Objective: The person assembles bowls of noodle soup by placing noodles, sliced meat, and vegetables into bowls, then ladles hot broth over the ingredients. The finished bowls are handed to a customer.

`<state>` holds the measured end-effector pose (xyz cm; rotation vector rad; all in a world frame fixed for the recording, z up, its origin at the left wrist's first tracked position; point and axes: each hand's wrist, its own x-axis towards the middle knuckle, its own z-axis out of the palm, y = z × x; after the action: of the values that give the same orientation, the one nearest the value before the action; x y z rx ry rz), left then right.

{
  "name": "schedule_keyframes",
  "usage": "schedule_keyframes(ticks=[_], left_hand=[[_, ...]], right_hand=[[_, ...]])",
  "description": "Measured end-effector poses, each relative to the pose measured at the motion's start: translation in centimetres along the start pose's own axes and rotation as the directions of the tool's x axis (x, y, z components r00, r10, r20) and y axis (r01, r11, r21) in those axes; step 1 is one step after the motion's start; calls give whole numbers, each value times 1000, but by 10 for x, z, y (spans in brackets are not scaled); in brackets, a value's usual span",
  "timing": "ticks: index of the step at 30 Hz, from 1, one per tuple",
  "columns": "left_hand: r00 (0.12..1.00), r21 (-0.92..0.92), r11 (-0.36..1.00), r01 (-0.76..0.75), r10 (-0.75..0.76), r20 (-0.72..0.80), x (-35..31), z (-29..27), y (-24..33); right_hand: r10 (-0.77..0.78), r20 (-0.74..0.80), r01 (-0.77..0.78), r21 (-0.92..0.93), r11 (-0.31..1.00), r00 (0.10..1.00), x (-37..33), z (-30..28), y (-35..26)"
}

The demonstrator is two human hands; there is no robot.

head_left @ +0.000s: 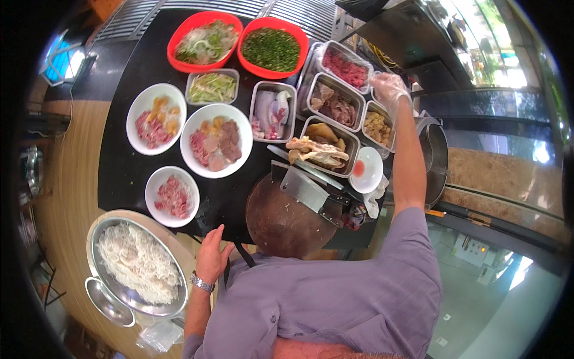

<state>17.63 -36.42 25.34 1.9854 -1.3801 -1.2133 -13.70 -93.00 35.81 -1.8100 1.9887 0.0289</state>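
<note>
My right hand (390, 88), in a clear plastic glove, reaches out to the far right over a small metal tray, its fingers blurred and partly hidden. Around it stand a tray of raw red meat (345, 67), a tray of sliced cooked meat (335, 105) and a tray of yellowish pieces (378, 127). My left hand (212, 254), bare and with a wristwatch, rests by the near table edge with fingers stretched out and nothing in them. Three white bowls with meat stand left of centre: a large one (216, 169), one behind it (136, 140) and a small one (156, 216).
A cleaver (305, 190) lies on the round chopping board (269, 224). Red bowls hold chopped greens (270, 49) and sliced onion (206, 43). Large bones fill a tray (320, 151); a white dish (366, 170) sits beside it. White noodles (139, 263) fill a metal basin.
</note>
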Motion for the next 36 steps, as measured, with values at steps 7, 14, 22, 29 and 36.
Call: schedule_keyframes(ticks=[7, 14, 22, 29, 36], left_hand=[[998, 190, 982, -1, -11, 64, 26, 7, 7], [996, 232, 971, 59, -71, 46, 22, 12, 17], [988, 194, 974, 119, -135, 73, 21, 30, 25], [990, 127, 982, 136, -141, 29, 22, 20, 18], [995, 217, 971, 96, -95, -15, 29, 9, 21]], right_hand=[[-130, -11, 130, 3, 991, 991, 82, 79, 77], [-257, 133, 272, -721, 638, 957, 182, 127, 48], [-335, 199, 387, -574, 722, 921, 197, 108, 35], [-72, 100, -2, 595, 804, 992, 186, 101, 71], [-141, 31, 89, 636, 766, 990, 159, 76, 59]])
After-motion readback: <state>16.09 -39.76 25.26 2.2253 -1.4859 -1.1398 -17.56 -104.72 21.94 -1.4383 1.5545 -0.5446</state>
